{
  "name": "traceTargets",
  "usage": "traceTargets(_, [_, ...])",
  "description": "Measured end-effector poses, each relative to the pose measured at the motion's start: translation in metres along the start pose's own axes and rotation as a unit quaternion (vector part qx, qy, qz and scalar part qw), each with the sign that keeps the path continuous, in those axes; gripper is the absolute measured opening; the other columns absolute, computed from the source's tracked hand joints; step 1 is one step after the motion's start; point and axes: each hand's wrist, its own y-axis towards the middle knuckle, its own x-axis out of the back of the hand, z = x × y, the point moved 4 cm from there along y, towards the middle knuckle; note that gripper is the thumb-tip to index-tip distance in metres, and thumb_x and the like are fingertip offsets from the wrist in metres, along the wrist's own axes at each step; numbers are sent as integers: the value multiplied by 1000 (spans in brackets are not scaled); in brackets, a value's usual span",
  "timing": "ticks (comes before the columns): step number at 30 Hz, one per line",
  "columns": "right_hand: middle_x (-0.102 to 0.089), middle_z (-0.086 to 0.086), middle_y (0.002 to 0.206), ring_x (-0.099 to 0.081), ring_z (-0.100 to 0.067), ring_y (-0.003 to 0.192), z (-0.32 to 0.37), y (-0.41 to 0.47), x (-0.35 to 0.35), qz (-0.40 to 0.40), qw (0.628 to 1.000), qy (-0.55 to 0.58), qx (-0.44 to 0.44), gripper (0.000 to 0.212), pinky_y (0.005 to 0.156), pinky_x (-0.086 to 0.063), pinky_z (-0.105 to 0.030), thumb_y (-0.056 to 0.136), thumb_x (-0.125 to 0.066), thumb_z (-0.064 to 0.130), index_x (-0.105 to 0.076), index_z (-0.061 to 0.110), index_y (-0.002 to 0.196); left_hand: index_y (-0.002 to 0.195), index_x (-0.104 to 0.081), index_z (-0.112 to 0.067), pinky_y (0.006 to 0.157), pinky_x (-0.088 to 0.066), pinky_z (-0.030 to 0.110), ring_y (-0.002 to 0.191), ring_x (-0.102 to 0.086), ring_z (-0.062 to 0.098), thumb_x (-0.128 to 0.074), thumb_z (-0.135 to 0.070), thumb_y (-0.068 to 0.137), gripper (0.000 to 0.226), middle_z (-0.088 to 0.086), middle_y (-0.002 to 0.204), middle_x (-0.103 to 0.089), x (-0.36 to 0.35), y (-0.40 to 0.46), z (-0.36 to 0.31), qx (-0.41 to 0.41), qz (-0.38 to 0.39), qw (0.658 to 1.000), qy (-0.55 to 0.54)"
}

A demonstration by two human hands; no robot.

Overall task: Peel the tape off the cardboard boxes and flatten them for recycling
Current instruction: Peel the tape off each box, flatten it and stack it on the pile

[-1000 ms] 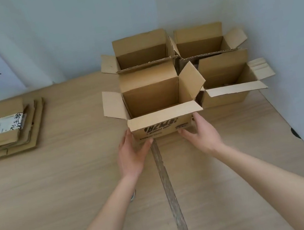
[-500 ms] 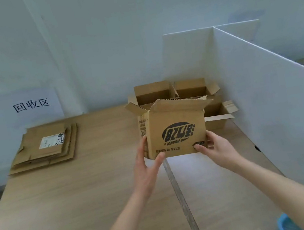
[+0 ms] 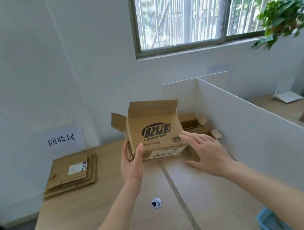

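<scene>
Table (image 3: 105,201): wooden, with a seam strip running down its middle; a white partition (image 3: 258,127) is set along its right edge.

Flattened cardboard stack (image 3: 70,173): laid at the far left of the table, below a wall sign.

Held box (image 3: 153,130): lifted clear of the table and tilted, printed side shown upside down, top flaps open upward. The underside is only partly seen; whether tape remains there cannot be told.

Other open boxes (image 3: 194,122): left behind the held box, against the partition.

Left hand (image 3: 132,163): fingers and thumb are curled round the box's lower left corner.

Right hand (image 3: 208,151): fingers are spread and straight; nothing is grasped, and only the fingertips are near the lower right edge.

Risks, judged: the box is carried by one corner alone, so it could twist or be dropped. If tilted further, the boxes behind could be struck. A thin tape strip could be torn if pulled hastily.
</scene>
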Motion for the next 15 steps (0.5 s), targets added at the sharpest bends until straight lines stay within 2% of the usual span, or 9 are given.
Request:
traceTargets(1, [-10, 12, 168, -20, -14, 154, 12, 1, 7, -13, 999, -21, 25, 97, 126, -17, -38, 85, -67, 61, -11, 34, 160, 127, -50, -62, 101, -54, 48, 116, -63, 18, -72, -76, 68, 64, -11, 129, -63, 2, -5, -9, 9, -7, 1000, -9])
traceTargets(3, [-6, 3, 170, -11, -19, 156, 31, 6, 21, -44, 995, -63, 56, 110, 126, -19, -47, 79, -75, 60, -7, 32, 161, 125, -52, -60, 95, -57, 45, 113, -64, 18, -72, -77, 64, 66, -9, 129, -64, 4, -13, -26, 32, -9, 999, -37])
traceTargets(5, [-7, -5, 170, -10, -26, 156, 44, 12, 31, -61, 990, -100, 76, 120, 125, -17, -51, 72, -82, 56, -5, 32, 162, 117, -55, -60, 81, -62, 40, 107, -66, 19, -73, -75, 65, 57, -7, 123, -66, 3, -21, -41, 63, -1, 996, -66])
traceTargets(7, [-9, -9, 168, -13, -32, 155, 53, 19, 37, -82, 983, -134, 92, 126, 125, -12, -53, 68, -86, 50, -5, 31, 162, 116, -58, -53, 74, -63, 39, 103, -68, 24, -75, -70, 72, 51, -3, 117, -68, -1, -27, -56, 105, 16, 990, -88])
traceTargets(9, [-15, -12, 166, -20, -36, 152, 56, 27, 45, -127, 972, -173, 94, 122, 123, -10, -57, 68, -85, 41, -9, 30, 162, 114, -62, -42, 73, -63, 44, 101, -69, 30, -76, -65, 75, 47, 4, 114, -69, -6, -33, -70, 160, 42, 981, -106])
traceTargets(11, [-21, -13, 163, -27, -37, 148, 55, 37, 56, -160, 959, -212, 94, 121, 121, -15, -60, 68, -85, 34, -9, 31, 162, 110, -63, -39, 75, -63, 49, 99, -71, 37, -78, -65, 74, 47, 10, 113, -71, -7, -37, -84, 202, 72, 970, -116])
traceTargets(13, [-28, -13, 157, -34, -37, 142, 57, 43, 66, -169, 951, -237, 106, 120, 118, -20, -61, 67, -86, 30, -12, 31, 161, 119, -59, -39, 79, -61, 54, 99, -71, 41, -75, -73, 72, 61, 14, 114, -71, -5, -40, -93, 201, 97, 970, -92])
traceTargets(15, [-35, -13, 149, -38, -37, 136, 59, 44, 72, -162, 954, -226, 111, 119, 115, -21, -60, 61, -82, 21, -18, 29, 160, 135, -46, -45, 88, -57, 56, 110, -67, 40, -66, -85, 68, 80, 10, 130, -65, 0, -40, -97, 145, 103, 984, -10])
